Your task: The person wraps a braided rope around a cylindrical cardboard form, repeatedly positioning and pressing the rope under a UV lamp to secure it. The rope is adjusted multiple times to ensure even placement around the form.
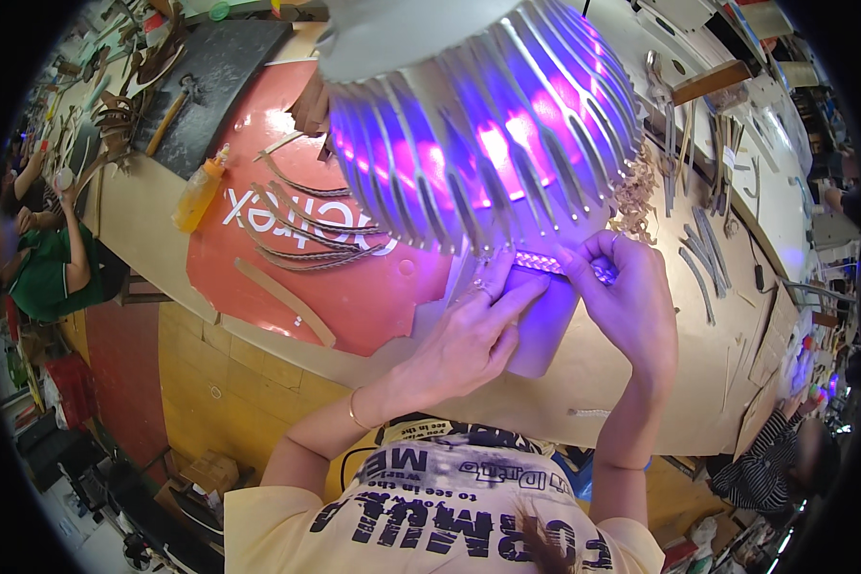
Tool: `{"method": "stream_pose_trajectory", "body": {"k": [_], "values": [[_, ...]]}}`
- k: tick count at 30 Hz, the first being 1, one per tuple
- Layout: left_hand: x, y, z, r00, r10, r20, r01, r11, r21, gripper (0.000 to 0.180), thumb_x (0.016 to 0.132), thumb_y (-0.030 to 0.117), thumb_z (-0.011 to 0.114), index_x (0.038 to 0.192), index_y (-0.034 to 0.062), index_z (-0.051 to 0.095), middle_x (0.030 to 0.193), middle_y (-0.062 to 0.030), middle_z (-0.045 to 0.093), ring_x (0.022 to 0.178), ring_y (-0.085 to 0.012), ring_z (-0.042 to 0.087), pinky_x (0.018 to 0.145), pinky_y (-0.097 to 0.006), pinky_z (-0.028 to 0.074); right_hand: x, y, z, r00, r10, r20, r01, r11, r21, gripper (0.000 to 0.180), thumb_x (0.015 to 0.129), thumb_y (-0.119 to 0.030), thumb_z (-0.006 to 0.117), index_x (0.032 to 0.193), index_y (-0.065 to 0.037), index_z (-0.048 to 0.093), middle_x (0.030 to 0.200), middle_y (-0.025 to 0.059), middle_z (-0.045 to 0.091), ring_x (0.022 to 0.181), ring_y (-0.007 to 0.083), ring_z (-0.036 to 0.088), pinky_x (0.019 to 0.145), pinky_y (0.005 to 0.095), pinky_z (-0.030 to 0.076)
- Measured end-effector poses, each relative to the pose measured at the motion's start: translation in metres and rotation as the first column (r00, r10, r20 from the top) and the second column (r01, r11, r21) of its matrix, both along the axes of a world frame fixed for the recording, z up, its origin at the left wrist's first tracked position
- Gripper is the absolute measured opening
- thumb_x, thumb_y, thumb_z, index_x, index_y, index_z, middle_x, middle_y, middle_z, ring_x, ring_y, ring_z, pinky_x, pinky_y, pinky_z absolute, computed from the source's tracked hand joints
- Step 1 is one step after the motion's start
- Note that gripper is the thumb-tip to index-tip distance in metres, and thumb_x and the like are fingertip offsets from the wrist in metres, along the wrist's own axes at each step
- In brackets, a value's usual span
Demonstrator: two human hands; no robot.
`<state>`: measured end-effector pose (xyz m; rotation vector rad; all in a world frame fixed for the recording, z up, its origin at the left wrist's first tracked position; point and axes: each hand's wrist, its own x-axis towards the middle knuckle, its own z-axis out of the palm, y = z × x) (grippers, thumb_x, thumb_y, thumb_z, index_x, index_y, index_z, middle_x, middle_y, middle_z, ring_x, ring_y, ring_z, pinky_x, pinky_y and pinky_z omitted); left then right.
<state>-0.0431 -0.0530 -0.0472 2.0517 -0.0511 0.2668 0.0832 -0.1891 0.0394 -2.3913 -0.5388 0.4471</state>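
Note:
Under a large ribbed lamp [488, 124] that throws violet light, a narrow braided strip [538, 261] stretches between my two hands. My left hand [469, 335] is closed on its left end, with one finger reaching along below the strip. At the other end, my right hand [631, 292] pinches the braid between thumb and fingers. A smooth violet-lit piece [543, 335] lies beneath the strip and my hands. The lamp's rim hides part of what is just behind my left fingertips.
Left of my hands, several braided cords [306, 230] rest on a red sheet [383, 316]. A bottle of orange liquid [199, 196] stands by it. Farther off are a hammer [167, 120] on a dark slab, grey strips [706, 249], and a co-worker in green [48, 268].

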Motion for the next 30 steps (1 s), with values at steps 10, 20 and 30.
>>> {"method": "stream_pose_trajectory", "body": {"k": [10, 20, 30], "values": [[0.001, 0.000, 0.002, 1.000, -0.011, -0.022, 0.010, 1.000, -0.009, 0.052, 0.081, -0.006, 0.053, 0.130, 0.0097, 0.059, 0.147, -0.0305, 0.037, 0.101, -0.0399, 0.066, 0.081, -0.039, 0.056, -0.003, -0.006, -0.006, 0.999, -0.033, -0.036, 0.034, 0.999, 0.041, 0.024, 0.089, -0.015, 0.071, 0.081, 0.006, 0.065, 0.059, 0.0023, 0.056, 0.054, 0.0045, 0.044, 0.047, 0.0249, 0.035], [0.000, 0.001, 0.004, 0.994, -0.063, -0.092, 0.055, 0.995, -0.087, 0.052, 0.084, -0.001, 0.055, 0.134, 0.0097, 0.055, 0.144, -0.0370, 0.034, 0.115, -0.0479, 0.056, 0.104, -0.048, 0.042, -0.003, -0.011, -0.010, 0.997, -0.042, -0.069, 0.045, 0.998, 0.040, 0.023, 0.088, -0.015, 0.073, 0.080, 0.005, 0.065, 0.060, 0.0015, 0.056, 0.056, 0.0049, 0.045, 0.049, 0.0245, 0.036], [0.005, 0.002, 0.009, 0.998, -0.020, -0.061, 0.022, 0.999, 0.047, 0.057, 0.079, -0.005, 0.054, 0.135, 0.0100, 0.055, 0.145, -0.0327, 0.039, 0.124, -0.0471, 0.051, 0.096, -0.047, 0.049, -0.002, -0.016, -0.020, 0.997, -0.033, -0.065, 0.038, 0.996, 0.077, 0.023, 0.087, -0.017, 0.075, 0.079, 0.004, 0.066, 0.062, 0.0001, 0.058, 0.058, 0.0040, 0.047, 0.051, 0.0232, 0.038]]}}
